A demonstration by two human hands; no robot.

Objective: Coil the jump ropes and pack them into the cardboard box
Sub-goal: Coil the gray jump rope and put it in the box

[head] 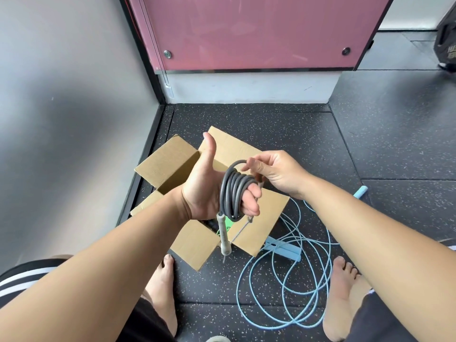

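A grey jump rope point(234, 193) is wound in several loops round the fingers of my left hand point(207, 188), whose thumb points up. Its pale handle point(224, 239) hangs down below the coil. My right hand point(274, 172) pinches the top loop of the grey rope. Both hands are held above the open cardboard box point(172, 166) on the floor, where something green point(225, 227) shows inside. A light blue jump rope point(296, 280) lies loose on the floor to the right of the box, with its blue handles point(283, 248) beside the box's corner.
A grey wall stands at the left and a pink panel point(246, 33) behind the box. The floor is dark speckled rubber point(370, 144). My bare feet point(162, 292) stand near the box and the blue rope. A dark bag point(446, 40) sits far right.
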